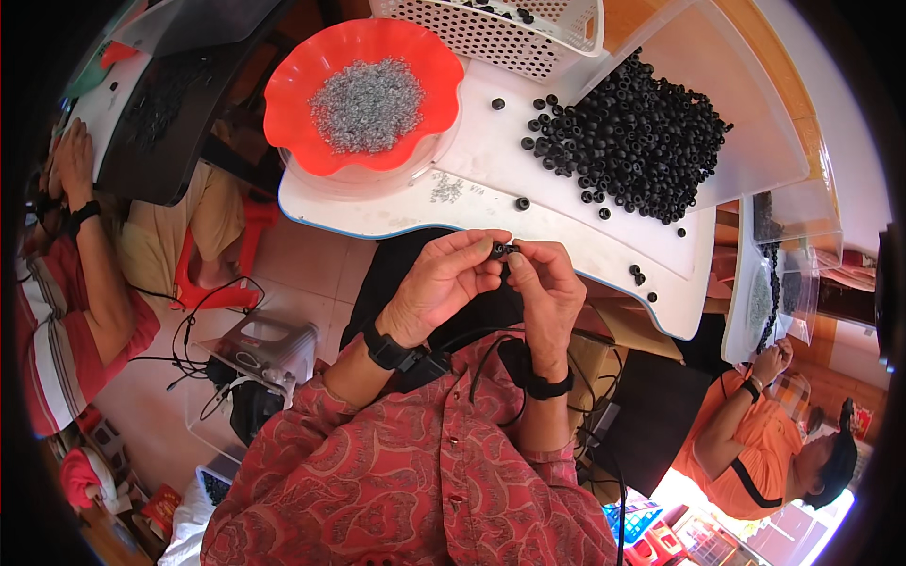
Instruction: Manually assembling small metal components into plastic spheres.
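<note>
Just in front of the table edge, my two hands meet at the fingertips. My left hand is closed in a pinch on a small round black plastic piece. Thumb and forefinger of my right hand pinch another small black piece right beside it; whether the two touch or are joined is too small to tell. Beyond them on the white table lies a large heap of similar black pieces, some showing hollow openings. A red wavy-rimmed bowl at the far left holds many tiny shiny grey pieces.
A white perforated basket stands at the back. A clear plastic panel borders the heap. Loose black pieces lie near the right edge. Co-workers sit on both sides; an orange-shirted person is at the right. Cables hang at left.
</note>
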Available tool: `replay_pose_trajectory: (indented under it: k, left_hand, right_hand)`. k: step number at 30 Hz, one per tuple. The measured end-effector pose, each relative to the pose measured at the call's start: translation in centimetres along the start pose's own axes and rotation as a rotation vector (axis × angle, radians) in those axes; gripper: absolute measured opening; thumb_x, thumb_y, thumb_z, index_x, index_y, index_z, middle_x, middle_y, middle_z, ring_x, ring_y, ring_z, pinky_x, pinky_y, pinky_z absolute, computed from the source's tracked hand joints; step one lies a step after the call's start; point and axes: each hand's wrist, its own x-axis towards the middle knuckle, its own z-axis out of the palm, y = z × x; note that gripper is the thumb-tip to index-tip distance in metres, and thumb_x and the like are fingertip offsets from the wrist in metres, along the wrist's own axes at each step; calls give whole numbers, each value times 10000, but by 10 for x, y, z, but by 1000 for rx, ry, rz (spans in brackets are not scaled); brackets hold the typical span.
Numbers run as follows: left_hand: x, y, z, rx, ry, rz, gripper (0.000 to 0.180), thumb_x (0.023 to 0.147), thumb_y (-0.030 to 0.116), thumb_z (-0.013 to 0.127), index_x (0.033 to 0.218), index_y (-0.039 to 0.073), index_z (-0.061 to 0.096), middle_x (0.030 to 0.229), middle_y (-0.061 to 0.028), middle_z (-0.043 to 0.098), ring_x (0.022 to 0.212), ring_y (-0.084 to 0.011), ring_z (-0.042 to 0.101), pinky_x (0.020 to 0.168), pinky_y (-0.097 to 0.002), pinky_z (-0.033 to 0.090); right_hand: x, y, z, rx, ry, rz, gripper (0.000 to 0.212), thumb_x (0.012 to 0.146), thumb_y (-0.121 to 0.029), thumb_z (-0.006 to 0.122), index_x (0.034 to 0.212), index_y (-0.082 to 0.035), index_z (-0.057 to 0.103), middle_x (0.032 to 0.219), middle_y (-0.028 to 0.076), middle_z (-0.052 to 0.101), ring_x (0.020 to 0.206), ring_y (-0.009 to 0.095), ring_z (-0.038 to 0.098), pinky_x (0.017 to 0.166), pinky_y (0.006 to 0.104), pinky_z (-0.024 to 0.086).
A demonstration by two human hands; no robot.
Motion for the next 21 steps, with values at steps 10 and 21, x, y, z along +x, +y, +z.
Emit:
replay_pose_trajectory:
  k: [10,21]
  left_hand:
    - [-2,0,1,2,7,12,271,983,125,535,1192,-34,604,931,-49,631,813,-105,612,730,-239,533]
    - [-2,-2,-1,10,-6,44,273,976,136,556,1192,-24,608,931,-52,634,815,-110,614,743,-242,538]
  right_hand:
    - [-2,2,4,-15,2,-22,107,873,31,649,978,12,660,946,40,607,826,100,610,701,219,510]
    - [-3,1,5,-90,9,-76,119,862,32,655,977,4,661,940,48,609,833,113,603,719,232,496]
